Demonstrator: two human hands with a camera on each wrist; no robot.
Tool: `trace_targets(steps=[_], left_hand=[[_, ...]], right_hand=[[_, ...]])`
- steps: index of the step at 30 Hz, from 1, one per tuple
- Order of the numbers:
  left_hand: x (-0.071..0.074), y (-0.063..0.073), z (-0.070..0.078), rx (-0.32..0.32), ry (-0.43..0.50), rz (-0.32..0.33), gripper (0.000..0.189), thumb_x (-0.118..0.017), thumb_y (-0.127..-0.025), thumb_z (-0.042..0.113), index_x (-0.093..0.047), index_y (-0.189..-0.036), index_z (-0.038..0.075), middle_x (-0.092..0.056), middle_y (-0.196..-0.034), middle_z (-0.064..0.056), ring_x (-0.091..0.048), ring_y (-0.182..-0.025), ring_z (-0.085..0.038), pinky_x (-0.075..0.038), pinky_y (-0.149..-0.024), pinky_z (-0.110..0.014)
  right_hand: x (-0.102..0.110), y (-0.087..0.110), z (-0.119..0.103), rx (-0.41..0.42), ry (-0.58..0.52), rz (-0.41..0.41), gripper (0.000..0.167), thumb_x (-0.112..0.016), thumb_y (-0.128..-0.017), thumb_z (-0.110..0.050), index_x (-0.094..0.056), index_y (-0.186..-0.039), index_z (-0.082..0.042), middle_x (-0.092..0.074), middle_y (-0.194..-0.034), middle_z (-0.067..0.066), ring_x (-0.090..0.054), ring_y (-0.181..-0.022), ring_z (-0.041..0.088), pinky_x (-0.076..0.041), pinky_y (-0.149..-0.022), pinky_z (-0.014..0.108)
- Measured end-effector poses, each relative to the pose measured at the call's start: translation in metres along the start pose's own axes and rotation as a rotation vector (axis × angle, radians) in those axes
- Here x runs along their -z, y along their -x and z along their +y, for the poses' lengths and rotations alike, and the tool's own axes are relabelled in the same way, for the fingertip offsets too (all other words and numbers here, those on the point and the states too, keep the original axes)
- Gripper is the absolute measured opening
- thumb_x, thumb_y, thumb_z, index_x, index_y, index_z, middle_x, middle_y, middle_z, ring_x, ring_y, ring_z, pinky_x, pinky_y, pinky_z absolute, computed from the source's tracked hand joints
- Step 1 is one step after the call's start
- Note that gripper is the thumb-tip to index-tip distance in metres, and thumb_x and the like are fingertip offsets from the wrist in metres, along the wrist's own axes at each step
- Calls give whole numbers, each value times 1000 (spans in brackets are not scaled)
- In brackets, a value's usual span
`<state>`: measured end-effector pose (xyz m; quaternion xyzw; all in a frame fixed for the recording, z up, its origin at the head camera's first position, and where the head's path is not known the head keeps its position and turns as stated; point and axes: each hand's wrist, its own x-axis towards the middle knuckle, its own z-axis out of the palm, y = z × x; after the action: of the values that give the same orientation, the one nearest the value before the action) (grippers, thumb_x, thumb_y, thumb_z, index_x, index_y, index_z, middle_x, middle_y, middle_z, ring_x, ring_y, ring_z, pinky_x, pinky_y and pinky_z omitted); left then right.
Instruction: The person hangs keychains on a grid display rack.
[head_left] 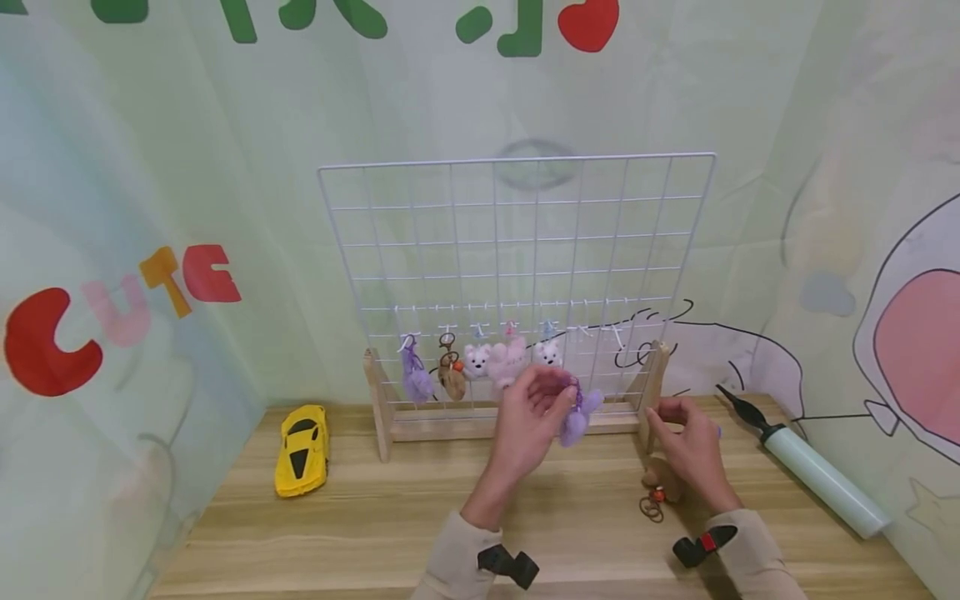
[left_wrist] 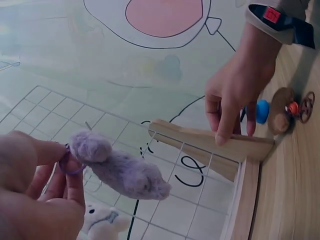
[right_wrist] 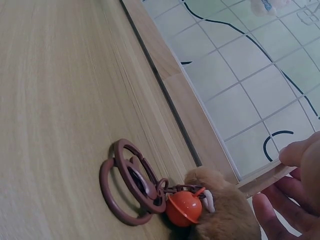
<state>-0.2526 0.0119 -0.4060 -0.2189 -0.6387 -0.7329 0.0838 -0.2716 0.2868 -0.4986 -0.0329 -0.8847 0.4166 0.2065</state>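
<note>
My left hand (head_left: 527,417) pinches the purple ring (left_wrist: 71,169) of a fluffy purple plush keychain (head_left: 576,423). The plush hangs in front of the lower right part of a white wire grid rack (head_left: 517,157). My right hand (head_left: 692,450) grips the rack's right wooden leg (left_wrist: 200,137), thumb on one side and fingers on the other. Under that hand a brown plush keychain (right_wrist: 227,212) lies on the table, with an orange bell (right_wrist: 184,206) and brown rings (right_wrist: 125,185). A small blue round thing (left_wrist: 261,111) shows beside it.
Hanging on the grid are another purple plush (head_left: 417,382), a brown plush (head_left: 453,380), a pink plush (head_left: 507,360) and two white bears (head_left: 477,361). A yellow toy car (head_left: 302,450) stands left; a pale green hand pump (head_left: 821,475) lies right. Printed cloth hangs behind.
</note>
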Motion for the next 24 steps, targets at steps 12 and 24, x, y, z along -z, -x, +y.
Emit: trace_targets(steps=[12, 24], left_hand=[[-20, -20, 11, -47, -38, 120, 24, -76, -101, 9, -63, -120, 2, -76, -117, -16, -72, -107, -15, -60, -94, -26], [-39, -32, 6, -92, -47, 274, 16, -81, -98, 12, -71, -109, 6, -81, -107, -11, -75, -92, -13, -63, -83, -24]], right_hand=[[0, 0, 0, -23, -23, -18, 37, -70, -108, -31, -65, -126, 1, -74, -127, 27, -72, -120, 42, -51, -78, 12], [1, 0, -1, -22, -19, -16, 36, -69, -108, -29, -65, -126, 2, -75, -127, 27, -72, -119, 42, -65, -87, 38]])
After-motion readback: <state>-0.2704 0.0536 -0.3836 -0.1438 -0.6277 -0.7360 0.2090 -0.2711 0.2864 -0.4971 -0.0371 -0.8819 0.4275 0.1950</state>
